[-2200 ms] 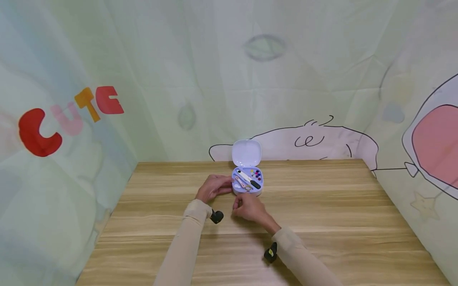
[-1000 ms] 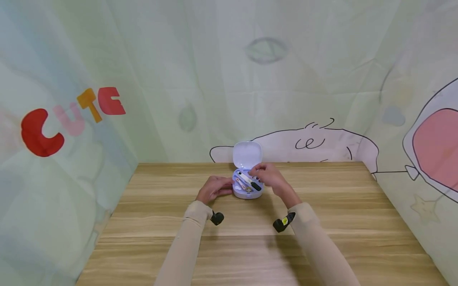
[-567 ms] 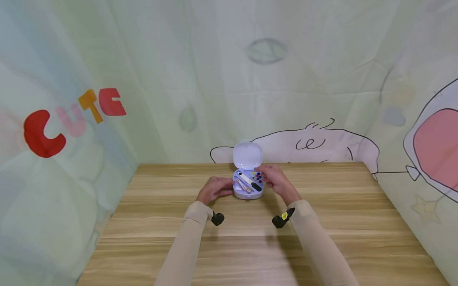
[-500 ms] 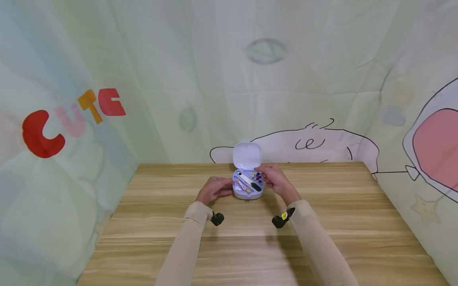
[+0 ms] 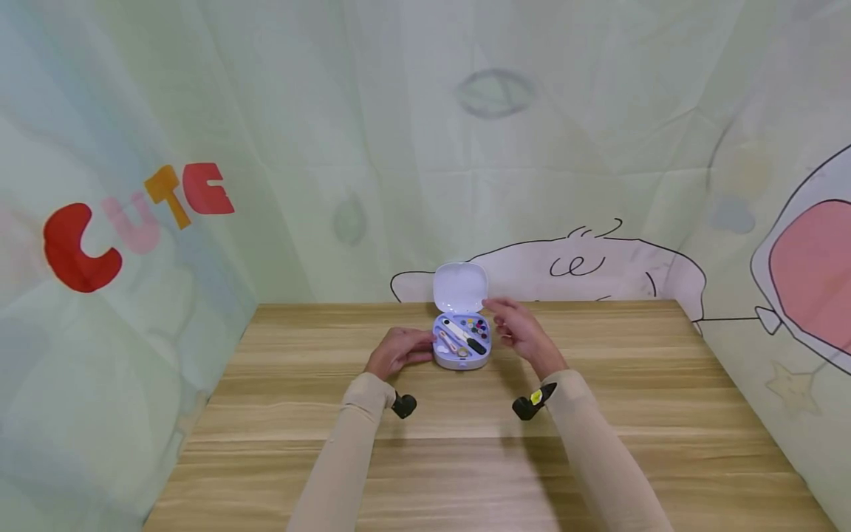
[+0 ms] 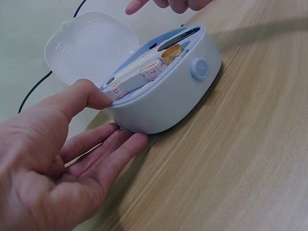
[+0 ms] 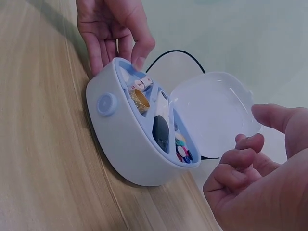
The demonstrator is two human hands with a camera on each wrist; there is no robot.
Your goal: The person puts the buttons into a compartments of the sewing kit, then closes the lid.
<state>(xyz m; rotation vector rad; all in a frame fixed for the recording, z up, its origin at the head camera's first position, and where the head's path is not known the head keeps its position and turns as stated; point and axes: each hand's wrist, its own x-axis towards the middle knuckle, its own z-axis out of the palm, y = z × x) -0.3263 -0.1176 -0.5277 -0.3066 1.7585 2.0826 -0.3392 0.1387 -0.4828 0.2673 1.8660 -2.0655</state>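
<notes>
A white and pale-blue sewing box (image 5: 461, 363) stands at the back of the table, its lid (image 5: 460, 287) tipped up behind it. In the tray are a folded tape measure (image 6: 153, 70), a gold thimble (image 7: 139, 100), a white tool with a black end (image 7: 161, 130) and several coloured buttons (image 7: 181, 150). My left hand (image 5: 399, 351) holds the box's left side, thumb at the rim and fingertips low on the wall. To the right of the box, my right hand (image 5: 521, 334) holds nothing; its fingers are loosely bent, with a fingertip close to the lid's edge.
The wooden table (image 5: 372, 473) reaches back to a printed cloth backdrop (image 5: 299, 185). Dark wrist cameras sit on both sleeves. In the left wrist view, a thin black line (image 6: 34, 90) curves behind the lid.
My right hand went from the box's front to over the buttons, then to its right side. Now it has drawn slightly up and right, off the rim. The left hand stays put.
</notes>
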